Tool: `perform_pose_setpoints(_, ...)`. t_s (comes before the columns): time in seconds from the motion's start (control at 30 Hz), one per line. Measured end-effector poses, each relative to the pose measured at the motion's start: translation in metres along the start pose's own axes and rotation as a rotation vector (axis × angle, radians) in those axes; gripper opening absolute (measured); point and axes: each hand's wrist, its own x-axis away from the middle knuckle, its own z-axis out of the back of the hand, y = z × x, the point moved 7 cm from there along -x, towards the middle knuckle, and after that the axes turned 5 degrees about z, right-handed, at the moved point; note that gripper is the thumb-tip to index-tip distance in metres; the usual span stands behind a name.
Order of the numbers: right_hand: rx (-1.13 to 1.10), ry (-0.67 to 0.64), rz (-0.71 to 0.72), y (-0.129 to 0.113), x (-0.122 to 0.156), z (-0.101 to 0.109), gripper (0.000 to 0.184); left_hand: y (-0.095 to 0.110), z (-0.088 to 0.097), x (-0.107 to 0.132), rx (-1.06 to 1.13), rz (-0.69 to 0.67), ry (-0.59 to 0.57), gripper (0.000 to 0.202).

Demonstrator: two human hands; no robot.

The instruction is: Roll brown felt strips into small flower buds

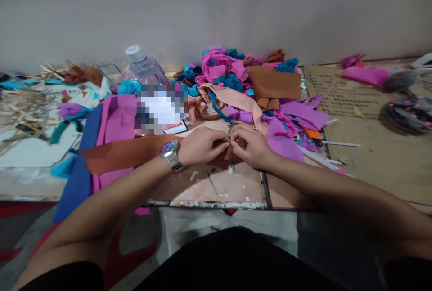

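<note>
My left hand [201,145], with a metal-banded watch [171,155] on its wrist, is closed in a pinch over the middle of the table. Facing it, my right hand [252,148] is pinched too, its fingertips meeting those of the left. Between and below them is a small brown piece of crepe-like paper or cloth [232,154], gripped by both hands and partly hidden by the fingers. A long brown strip [123,155] lies under and beside my left forearm. Just beyond the hands is a pale peach strip [236,97].
Crumpled pink, teal and brown pieces [224,68] are heaped against the wall. A capped plastic bottle [146,66] stands back left. An orange-handled tool [312,134] lies right of my hands. Cardboard [364,160] covers the right side, with a dark coil [407,115] on it.
</note>
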Motion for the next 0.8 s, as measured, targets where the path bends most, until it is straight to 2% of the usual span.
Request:
perform_pose_setpoints(0.2,-0.015,0.008,-0.038,0.001,0.0,0.001,0.006,-0.011,-0.001,0.008,0.106,0.041,-0.006,0.027)
perform_pose_setpoints(0.47,0.075,-0.08,-0.071,-0.002,-0.001,-0.002,0.004,-0.028,-0.005,0.012,0.192,0.053,-0.093,0.034)
perform_pose_setpoints(0.6,0.161,-0.126,-0.035,-0.008,-0.002,-0.004,0.004,-0.029,-0.007,0.012,0.208,0.057,-0.097,0.034)
perform_pose_setpoints(0.8,0.204,-0.144,-0.017,-0.012,-0.001,-0.008,0.008,-0.025,-0.011,0.014,0.239,-0.016,-0.152,0.03)
